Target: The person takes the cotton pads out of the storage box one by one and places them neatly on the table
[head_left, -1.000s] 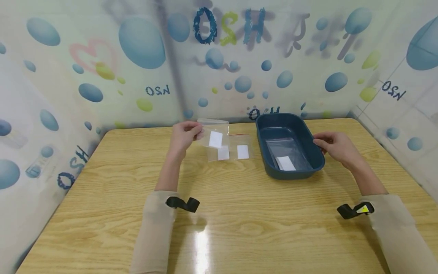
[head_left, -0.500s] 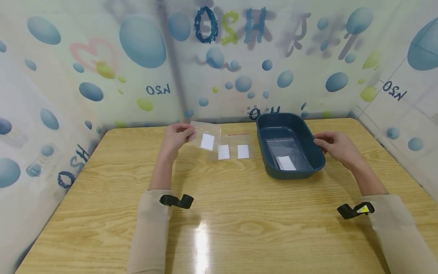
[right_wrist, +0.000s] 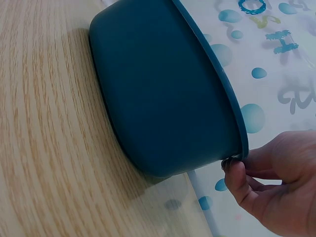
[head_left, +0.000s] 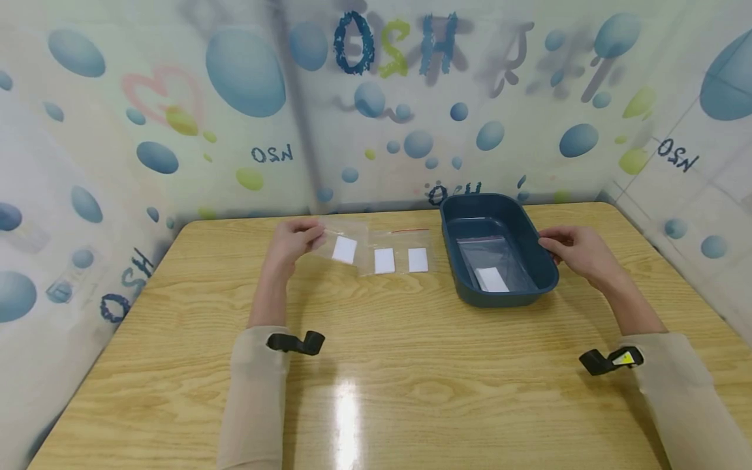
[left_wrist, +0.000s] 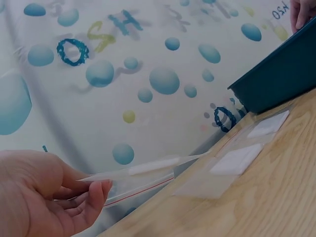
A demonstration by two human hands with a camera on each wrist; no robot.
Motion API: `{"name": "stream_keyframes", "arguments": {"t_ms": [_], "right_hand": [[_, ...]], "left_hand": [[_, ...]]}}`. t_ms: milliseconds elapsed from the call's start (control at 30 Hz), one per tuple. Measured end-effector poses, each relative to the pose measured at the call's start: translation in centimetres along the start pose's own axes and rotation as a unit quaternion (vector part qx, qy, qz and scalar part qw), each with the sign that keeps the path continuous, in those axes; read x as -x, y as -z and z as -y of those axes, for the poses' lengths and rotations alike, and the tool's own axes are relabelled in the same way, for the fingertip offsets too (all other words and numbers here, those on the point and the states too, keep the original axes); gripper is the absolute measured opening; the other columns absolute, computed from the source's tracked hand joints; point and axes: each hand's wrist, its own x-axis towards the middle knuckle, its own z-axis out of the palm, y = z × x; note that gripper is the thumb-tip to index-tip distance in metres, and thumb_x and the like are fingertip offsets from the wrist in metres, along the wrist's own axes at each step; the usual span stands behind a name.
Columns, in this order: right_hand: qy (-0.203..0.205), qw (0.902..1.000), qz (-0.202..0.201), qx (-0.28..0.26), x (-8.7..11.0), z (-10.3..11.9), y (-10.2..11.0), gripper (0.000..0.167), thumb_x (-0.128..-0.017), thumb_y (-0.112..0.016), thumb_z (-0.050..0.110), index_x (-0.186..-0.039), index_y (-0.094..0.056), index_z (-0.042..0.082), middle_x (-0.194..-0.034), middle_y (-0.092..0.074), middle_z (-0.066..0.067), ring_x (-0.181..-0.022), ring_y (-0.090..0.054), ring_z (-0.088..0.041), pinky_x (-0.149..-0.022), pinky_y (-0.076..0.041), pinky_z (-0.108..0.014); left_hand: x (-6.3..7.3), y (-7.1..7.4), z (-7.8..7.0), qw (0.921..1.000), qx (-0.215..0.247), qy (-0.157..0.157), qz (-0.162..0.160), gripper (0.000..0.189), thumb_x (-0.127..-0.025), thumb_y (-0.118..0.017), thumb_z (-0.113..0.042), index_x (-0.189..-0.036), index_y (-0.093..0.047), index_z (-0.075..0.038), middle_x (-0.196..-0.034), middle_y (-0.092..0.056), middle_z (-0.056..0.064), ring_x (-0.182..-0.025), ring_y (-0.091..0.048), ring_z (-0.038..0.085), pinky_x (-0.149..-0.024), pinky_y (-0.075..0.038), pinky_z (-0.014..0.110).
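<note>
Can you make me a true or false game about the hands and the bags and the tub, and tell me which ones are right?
1. The left hand pinches a clear bag. True.
2. The right hand holds the dark blue tub. True.
3. The tub is upside down. False: its open side faces up.
4. Two more bags lie on the table, left of the tub in the head view. True.
5. Every bag is inside the tub. False: three are outside it.
6. The tub has toy cars in it. False: it has a bag in the tub, with something white showing.
</note>
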Motion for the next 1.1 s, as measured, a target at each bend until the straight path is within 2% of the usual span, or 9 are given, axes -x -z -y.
{"name": "stream_keyframes", "arguments": {"t_ms": [300, 467, 633, 867, 1100], "right_hand": [[-0.008, 0.9999, 0.007, -0.008, -0.2, -0.1, 0.0, 0.041, -0.108, -0.050, 0.019, -0.131, -0.055, -0.015, -0.095, -0.063, -0.010, -0.073, -0.055, -0.008, -0.064, -0.052, -0.026], [-0.009, 0.9999, 0.007, -0.006, -0.2, -0.1, 0.0, 0.041, -0.108, -0.050, 0.019, -0.131, -0.055, -0.015, -0.095, -0.063, -0.011, -0.072, -0.055, -0.008, -0.064, -0.052, -0.026], [-0.006, 0.9999, 0.006, -0.006, -0.2, -0.1, 0.0, 0.040, -0.108, -0.050, 0.018, -0.130, -0.055, -0.015, -0.096, -0.063, -0.012, -0.073, -0.055, -0.008, -0.064, -0.052, -0.026], [-0.004, 1.0000, 0.003, -0.004, -0.2, -0.3, -0.1, 0.040, -0.108, -0.050, 0.018, -0.130, -0.055, -0.015, -0.097, -0.064, -0.014, -0.073, -0.055, -0.008, -0.063, -0.052, -0.025], [-0.002, 1.0000, 0.004, -0.006, -0.3, -0.3, -0.1, 0.039, -0.108, -0.050, 0.017, -0.130, -0.055, -0.016, -0.097, -0.064, -0.013, -0.072, -0.055, -0.008, -0.063, -0.052, -0.025]], "left_hand": [[0.0, 0.9, 0.7, 0.9992, -0.031, 0.018, -0.015, 0.040, -0.102, -0.061, -0.013, -0.135, -0.057, 0.008, -0.113, -0.061, 0.012, -0.080, -0.064, 0.001, -0.081, -0.054, 0.018], [0.0, 1.3, 1.0, 0.9986, -0.039, 0.022, -0.027, 0.037, -0.101, -0.061, -0.009, -0.132, -0.058, 0.011, -0.113, -0.061, 0.016, -0.077, -0.063, 0.003, -0.076, -0.054, 0.017], [0.2, 1.6, 1.1, 0.9966, -0.068, 0.031, -0.033, 0.037, -0.102, -0.061, -0.010, -0.131, -0.059, 0.012, -0.115, -0.061, 0.018, -0.076, -0.061, 0.004, -0.073, -0.052, 0.016], [0.2, 1.9, 1.3, 0.9934, -0.097, 0.045, -0.041, 0.036, -0.100, -0.062, -0.010, -0.128, -0.061, 0.012, -0.101, -0.064, 0.012, -0.071, -0.059, 0.003, -0.066, -0.050, 0.016], [0.2, 1.8, 1.5, 0.9874, -0.138, 0.056, -0.054, 0.035, -0.099, -0.063, -0.011, -0.126, -0.063, 0.012, -0.114, -0.062, 0.018, -0.074, -0.058, 0.006, -0.069, -0.049, 0.018]]}}
